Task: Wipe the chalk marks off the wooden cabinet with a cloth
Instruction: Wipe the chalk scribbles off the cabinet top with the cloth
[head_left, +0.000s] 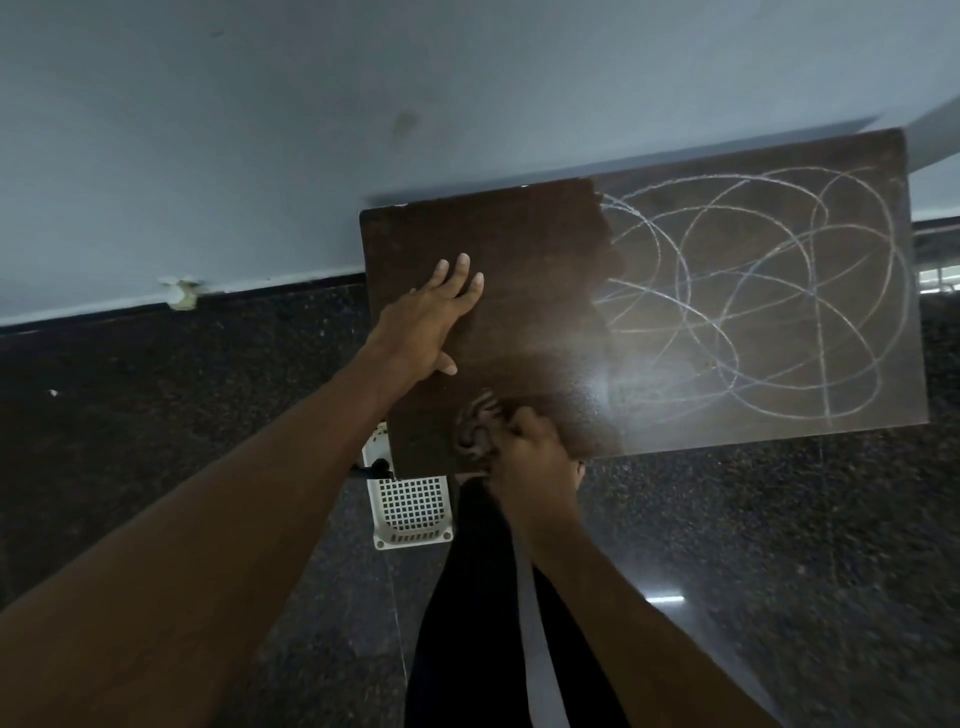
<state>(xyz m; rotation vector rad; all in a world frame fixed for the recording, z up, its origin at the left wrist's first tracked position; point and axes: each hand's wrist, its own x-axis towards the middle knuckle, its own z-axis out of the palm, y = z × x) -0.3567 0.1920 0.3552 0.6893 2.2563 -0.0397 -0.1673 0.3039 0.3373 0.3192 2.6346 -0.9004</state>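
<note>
One wooden cabinet (519, 249), one cloth (475, 431), one white perforated basket (413, 512), two hands — a left hand (431, 322) and a right hand (535, 452).

Motion blur is smearing the right hand (530, 457) and the cloth (475, 431) it is gripping. The hand is covering most of the cloth, and the pattern is not reading clearly. The cabinet (519, 249) top is hiding its own body and part of the white basket (413, 514). The left forearm (208, 545) and right forearm (639, 623) are running off the frame's edge. The floor (831, 597) at lower right is blurring out.
</note>
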